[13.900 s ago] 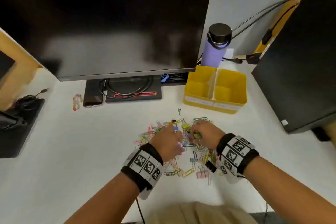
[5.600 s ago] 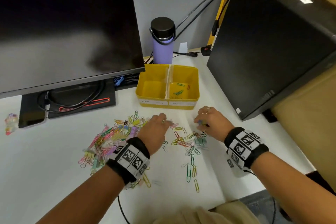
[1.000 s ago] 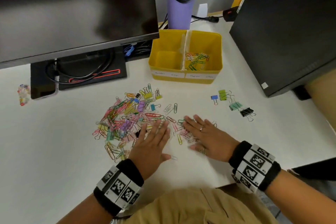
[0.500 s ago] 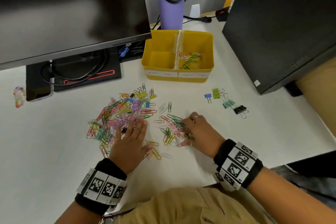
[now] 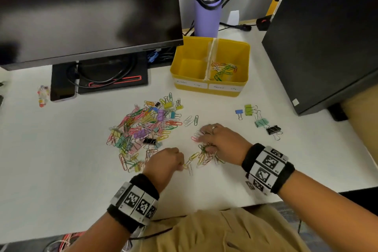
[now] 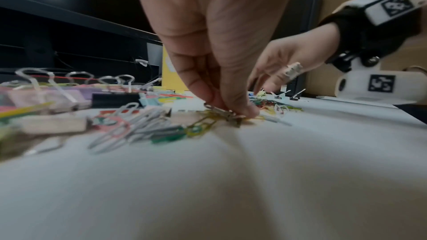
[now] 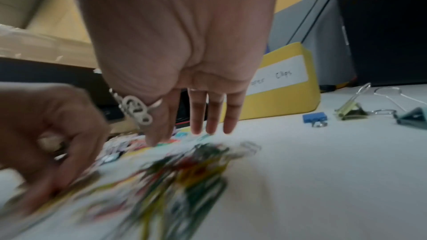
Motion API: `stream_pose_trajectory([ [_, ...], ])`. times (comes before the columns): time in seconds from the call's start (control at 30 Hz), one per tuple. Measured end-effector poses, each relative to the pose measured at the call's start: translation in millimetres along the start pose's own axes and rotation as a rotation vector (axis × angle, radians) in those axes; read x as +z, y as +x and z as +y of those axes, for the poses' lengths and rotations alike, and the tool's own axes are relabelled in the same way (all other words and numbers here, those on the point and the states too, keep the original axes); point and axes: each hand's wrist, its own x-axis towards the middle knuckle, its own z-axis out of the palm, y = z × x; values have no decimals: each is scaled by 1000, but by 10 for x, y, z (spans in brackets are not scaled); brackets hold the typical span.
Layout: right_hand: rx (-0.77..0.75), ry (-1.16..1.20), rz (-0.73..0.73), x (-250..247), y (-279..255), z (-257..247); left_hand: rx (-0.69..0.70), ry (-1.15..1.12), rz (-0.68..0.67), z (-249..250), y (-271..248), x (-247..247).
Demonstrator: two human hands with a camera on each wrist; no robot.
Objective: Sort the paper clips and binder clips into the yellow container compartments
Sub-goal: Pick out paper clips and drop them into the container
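A yellow container (image 5: 248,61) stands at the back, its right compartment holding several paper clips (image 5: 224,68) and its left one bare. A big mixed pile of paper clips and binder clips (image 5: 147,127) lies left of centre. My left hand (image 5: 182,166) pinches a paper clip (image 6: 221,112) against the table at the pile's near edge. My right hand (image 5: 204,141) stands over a small cluster of paper clips (image 5: 204,157), its straight fingers (image 7: 208,127) pointing down at the table. Several binder clips (image 5: 257,118) lie apart on the right.
A dark monitor (image 5: 88,10) on its stand overhangs the back left. A purple bottle (image 5: 207,16) stands behind the container. A black computer case (image 5: 323,37) walls off the right. A phone (image 5: 62,90) lies at the left. The table's front edge (image 5: 204,209) is near my wrists.
My left hand has drawn back from the big pile and curled into a pinch on a paper clip. My right hand has dragged the small cluster nearer to me.
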Motion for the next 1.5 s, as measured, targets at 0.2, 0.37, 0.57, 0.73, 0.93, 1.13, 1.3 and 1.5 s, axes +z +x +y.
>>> stream_pose_trajectory([
  [0.2,69,-27,-147,-186,194,166,-72,28,-73,167,234,-134],
  [0.37,-12,-16,-210,-72,-141,246,-230,19,-88,33,145,-298],
  [0.57,230,85,-24,-122,-338,421,-85,-12,37,257,436,-359],
  [0.73,138,9,14,-67,-176,351,-93,-3,-148,515,583,-182],
  [0.93,103,70,73,-54,-157,424,-167,0,12,656,542,8],
  [1.13,186,-68,37,-84,-190,444,-184,-130,92,568,654,-22],
  [1.3,216,143,-40,-198,-250,521,-172,-179,112,438,732,-213],
  [1.5,207,705,147,-869,-205,453,-63,-449,372,569,754,-1060],
])
